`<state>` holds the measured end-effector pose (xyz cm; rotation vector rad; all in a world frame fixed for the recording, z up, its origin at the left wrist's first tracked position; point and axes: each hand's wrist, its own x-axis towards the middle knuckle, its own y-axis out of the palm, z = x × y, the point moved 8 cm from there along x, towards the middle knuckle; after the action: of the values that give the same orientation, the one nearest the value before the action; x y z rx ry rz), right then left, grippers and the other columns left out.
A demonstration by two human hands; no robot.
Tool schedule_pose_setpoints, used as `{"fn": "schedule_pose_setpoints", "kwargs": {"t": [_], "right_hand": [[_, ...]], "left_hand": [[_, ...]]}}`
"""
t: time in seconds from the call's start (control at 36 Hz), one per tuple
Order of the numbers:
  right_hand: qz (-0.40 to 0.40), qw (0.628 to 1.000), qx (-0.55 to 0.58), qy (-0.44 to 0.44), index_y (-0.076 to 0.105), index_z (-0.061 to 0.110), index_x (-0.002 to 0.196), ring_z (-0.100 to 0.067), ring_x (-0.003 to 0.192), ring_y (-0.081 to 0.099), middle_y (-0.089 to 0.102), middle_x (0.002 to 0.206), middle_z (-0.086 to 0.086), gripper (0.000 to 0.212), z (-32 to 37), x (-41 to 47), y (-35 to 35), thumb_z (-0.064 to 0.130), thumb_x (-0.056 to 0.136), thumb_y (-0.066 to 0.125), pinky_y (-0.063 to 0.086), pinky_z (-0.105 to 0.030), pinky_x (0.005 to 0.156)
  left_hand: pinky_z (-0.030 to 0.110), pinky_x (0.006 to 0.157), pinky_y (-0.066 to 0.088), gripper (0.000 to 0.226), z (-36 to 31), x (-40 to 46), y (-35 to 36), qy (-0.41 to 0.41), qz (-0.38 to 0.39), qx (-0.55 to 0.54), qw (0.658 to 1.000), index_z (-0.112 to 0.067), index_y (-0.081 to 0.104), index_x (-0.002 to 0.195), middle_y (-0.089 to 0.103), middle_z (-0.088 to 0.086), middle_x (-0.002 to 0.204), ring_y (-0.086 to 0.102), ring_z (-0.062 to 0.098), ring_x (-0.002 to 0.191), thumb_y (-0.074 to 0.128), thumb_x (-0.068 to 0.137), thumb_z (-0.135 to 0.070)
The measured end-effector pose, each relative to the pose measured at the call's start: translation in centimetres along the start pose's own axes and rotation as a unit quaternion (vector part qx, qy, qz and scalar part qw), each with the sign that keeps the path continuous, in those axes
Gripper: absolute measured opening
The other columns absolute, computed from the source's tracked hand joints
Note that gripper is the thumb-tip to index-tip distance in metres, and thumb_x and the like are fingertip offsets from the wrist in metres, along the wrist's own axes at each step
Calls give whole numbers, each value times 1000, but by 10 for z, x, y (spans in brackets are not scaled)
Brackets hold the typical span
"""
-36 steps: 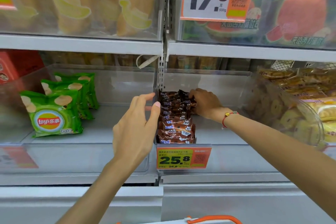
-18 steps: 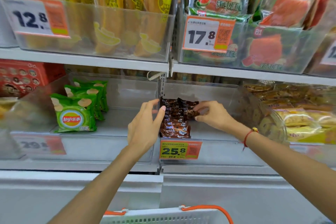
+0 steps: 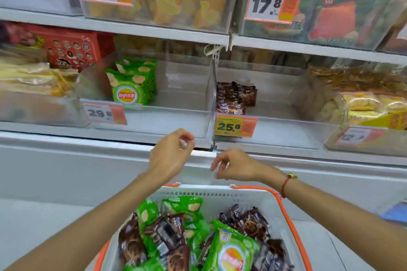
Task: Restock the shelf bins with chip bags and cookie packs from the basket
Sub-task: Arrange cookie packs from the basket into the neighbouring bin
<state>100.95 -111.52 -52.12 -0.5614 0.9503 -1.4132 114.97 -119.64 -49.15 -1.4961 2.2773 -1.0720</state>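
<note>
A white basket (image 3: 220,196) with orange handles sits below me, holding green chip bags (image 3: 231,246) and brown cookie packs (image 3: 246,222). On the shelf, a clear bin (image 3: 176,116) holds a few green chip bags (image 3: 130,90) at its left. The bin to its right (image 3: 286,130) has a stack of brown cookie packs (image 3: 233,97) against its left wall. My left hand (image 3: 169,156) and my right hand (image 3: 235,165) hover above the basket's far rim, in front of the shelf edge. Both have loosely curled fingers and hold nothing.
Upper-shelf bins hold yellow (image 3: 176,4) and red-orange (image 3: 330,20) snack packs behind price tags. A red box (image 3: 74,48) and pale packs (image 3: 33,79) stand at the left. A bin of yellow pastries (image 3: 363,99) is at the right. A white cabinet front (image 3: 66,171) runs below the shelf.
Both hands have drawn back out of the cookie bin and dropped to just above the basket. The view has tilted down, bringing the basket's contents into sight.
</note>
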Motion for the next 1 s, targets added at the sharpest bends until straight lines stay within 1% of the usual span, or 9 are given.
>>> {"fn": "schedule_pose_setpoints", "kwargs": {"t": [0.17,0.28,0.36,0.42,0.53,0.69,0.83,0.92,1.0], "right_hand": [[105,992,-52,39,71,13,106,-19,82,63,66,88,-6,22,-2,14,95,21,86,69,44,-25,66],[151,982,-102,53,68,14,116,-25,109,59,65,119,-10,30,-8,17,152,22,87,63,45,-28,86],[195,973,-115,48,58,9,124,-29,114,56,60,125,-12,38,-6,13,188,23,89,62,46,-31,91],[202,973,-101,38,49,8,130,-31,116,53,55,127,-14,48,-3,13,207,22,87,64,47,-36,95],[177,982,-62,38,38,9,139,-33,123,46,45,134,-15,58,3,17,232,19,88,63,43,-40,100],[28,996,-24,75,68,12,105,-25,102,62,67,106,-7,21,2,25,223,20,87,64,51,-31,79],[33,995,3,93,61,20,96,-22,107,59,64,108,-2,12,-5,35,206,15,86,64,45,-27,83],[54,994,-1,100,63,13,107,-23,108,58,63,108,-5,21,-9,40,182,17,86,65,43,-26,83],[71,988,30,132,66,5,105,-19,76,59,60,87,-6,24,-16,39,146,20,87,68,47,-24,68]], "left_hand": [[24,83,41,22,74,-39,42,-10,216,170,962,-29,63,109,64,-12,114,59,13,108,53,91,-21],[31,97,43,43,116,-73,71,52,346,313,883,-30,55,130,55,-1,135,52,21,122,49,91,-13],[38,107,36,56,141,-96,86,116,412,419,801,-29,38,145,38,3,148,39,26,132,49,93,-13],[39,111,30,60,154,-104,90,133,429,450,772,-26,29,149,27,3,153,30,26,137,50,95,-16],[36,112,29,54,159,-102,91,117,419,411,801,-23,36,146,29,2,152,28,24,136,49,94,-15],[35,107,33,38,157,-93,87,75,422,335,839,-29,58,129,37,-3,145,32,20,131,56,93,-16],[31,107,32,52,137,-88,82,105,388,339,850,-24,53,132,39,-2,143,34,20,131,62,84,-6],[36,103,37,62,122,-83,77,124,365,336,859,-26,48,134,38,-1,140,37,22,128,64,78,-4],[37,99,41,63,111,-77,74,119,353,312,874,-26,48,132,36,-1,140,38,22,128,69,75,-8]]}}
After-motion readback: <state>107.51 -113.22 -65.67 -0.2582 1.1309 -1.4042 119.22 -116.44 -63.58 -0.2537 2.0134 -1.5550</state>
